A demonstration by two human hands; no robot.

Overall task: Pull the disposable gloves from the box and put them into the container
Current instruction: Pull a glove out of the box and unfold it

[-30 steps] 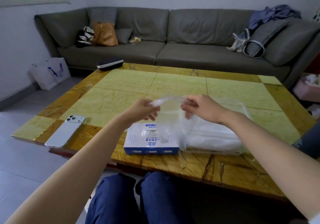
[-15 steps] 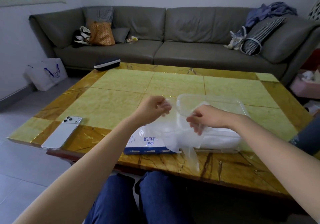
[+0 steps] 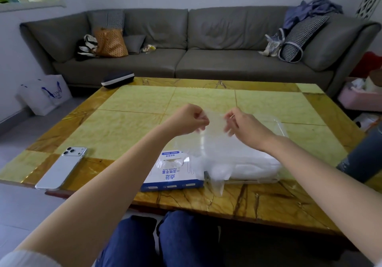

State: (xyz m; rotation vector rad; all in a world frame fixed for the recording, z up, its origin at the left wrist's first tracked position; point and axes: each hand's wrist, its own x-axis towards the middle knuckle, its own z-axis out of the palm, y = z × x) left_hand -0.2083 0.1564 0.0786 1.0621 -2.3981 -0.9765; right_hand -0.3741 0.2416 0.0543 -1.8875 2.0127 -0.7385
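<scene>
A thin clear disposable glove (image 3: 215, 142) hangs stretched between my two hands above the table. My left hand (image 3: 189, 119) pinches its upper left corner and my right hand (image 3: 245, 127) pinches the upper right. The glove's lower end drapes down over the gap between box and container. Below, the blue-and-white glove box (image 3: 172, 173) lies flat near the table's front edge. To its right stands the clear plastic container (image 3: 278, 126), holding a pile of whitish gloves (image 3: 254, 163).
A white phone (image 3: 62, 167) lies at the table's front left. A dark case (image 3: 117, 79) sits at the far left corner. The grey sofa (image 3: 206, 45) with bags runs behind the table. My knees (image 3: 161, 240) are under the front edge.
My hands drew closer together and rose a little, holding the glove's top edge spread between them; half a second ago the right hand was lower, over the container.
</scene>
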